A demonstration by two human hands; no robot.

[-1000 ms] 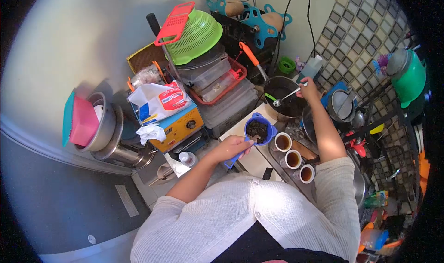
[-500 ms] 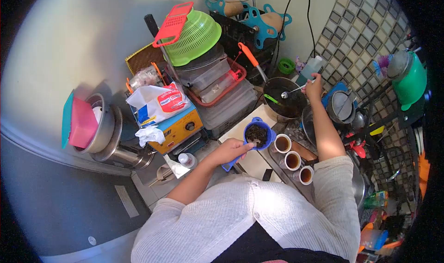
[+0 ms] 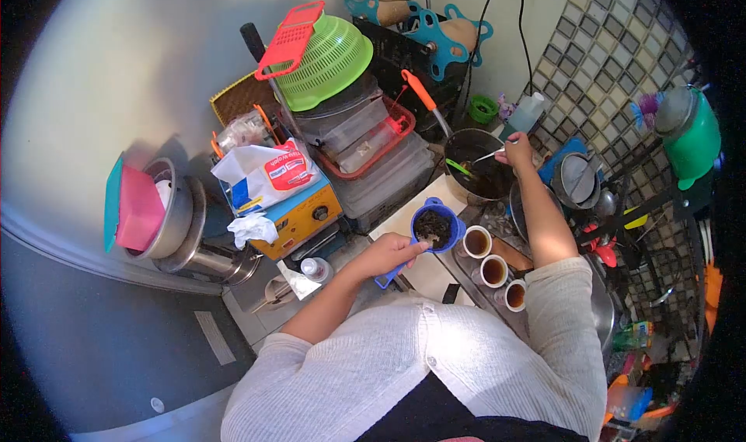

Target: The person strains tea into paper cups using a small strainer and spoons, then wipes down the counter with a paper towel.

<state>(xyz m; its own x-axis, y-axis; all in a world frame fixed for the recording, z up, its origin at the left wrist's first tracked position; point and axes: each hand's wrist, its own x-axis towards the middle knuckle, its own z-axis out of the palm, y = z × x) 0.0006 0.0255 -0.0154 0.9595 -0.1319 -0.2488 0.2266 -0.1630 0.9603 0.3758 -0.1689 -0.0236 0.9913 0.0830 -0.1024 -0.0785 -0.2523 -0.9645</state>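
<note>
Above counter [image 3: 406, 217] near tiled wall [image 3: 597, 50], left fingers [image 3: 411, 247] round strainer [image 3: 434, 226], right fingers [image 3: 509, 150] round spoon [image 3: 485, 158]

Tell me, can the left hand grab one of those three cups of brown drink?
Probably not easily: the left hand is close, but its fingers grip the blue plastic strainer of dark bits, which is between it and the three cups of brown drink. It would likely need freeing first.

The white, red and blue tissue pack [image 3: 268, 172] reads "Tisu Wajah" in its red patch. Pale letters on the black crate [image 3: 413, 47] seem to include "LEA". Print on the orange-and-blue machine [image 3: 299, 223] is too small to read.
</note>
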